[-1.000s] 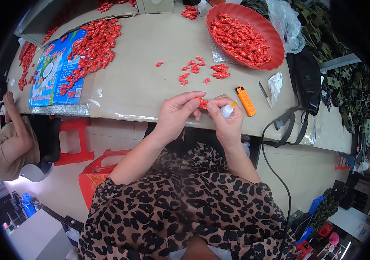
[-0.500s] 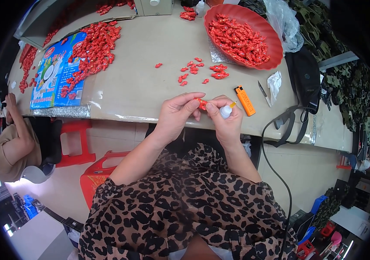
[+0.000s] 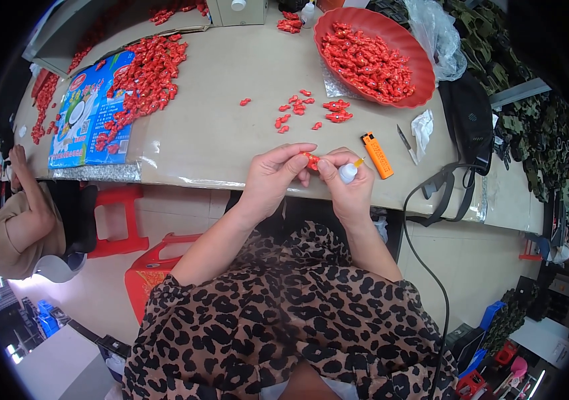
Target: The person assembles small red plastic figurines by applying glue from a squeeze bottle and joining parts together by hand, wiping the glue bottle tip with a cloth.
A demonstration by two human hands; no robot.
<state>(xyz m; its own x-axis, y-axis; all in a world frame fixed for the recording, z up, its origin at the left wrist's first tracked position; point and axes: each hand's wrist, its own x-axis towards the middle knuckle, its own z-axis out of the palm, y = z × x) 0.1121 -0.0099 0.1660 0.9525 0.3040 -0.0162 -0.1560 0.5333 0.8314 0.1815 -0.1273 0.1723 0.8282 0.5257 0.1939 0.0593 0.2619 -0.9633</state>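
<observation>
Above the table's near edge, my left hand [image 3: 270,179] pinches a small red plastic piece [image 3: 311,161] between thumb and fingers. My right hand [image 3: 350,190] presses its thumb and finger to the other end of that piece. The same right hand also keeps a small white glue bottle [image 3: 347,173] with a thin yellowish tip tucked in its fingers. Beyond the hands lie several loose red pieces [image 3: 298,107] and a small cluster of joined red pieces [image 3: 338,112]. The exact shape of the held piece is partly hidden by my fingers.
A red scalloped bowl [image 3: 429,63] heaped with red pieces stands at the back right. An orange lighter [image 3: 377,156], a thin blade [image 3: 406,143] and crumpled tissue [image 3: 422,133] lie right. More pieces cover a blue sheet [image 3: 71,143]. A co-worker's arm [image 3: 30,183] shows left.
Almost nothing differs. Both hands keep their hold on the red piece and the glue bottle, while the whole view has shifted very slightly.
</observation>
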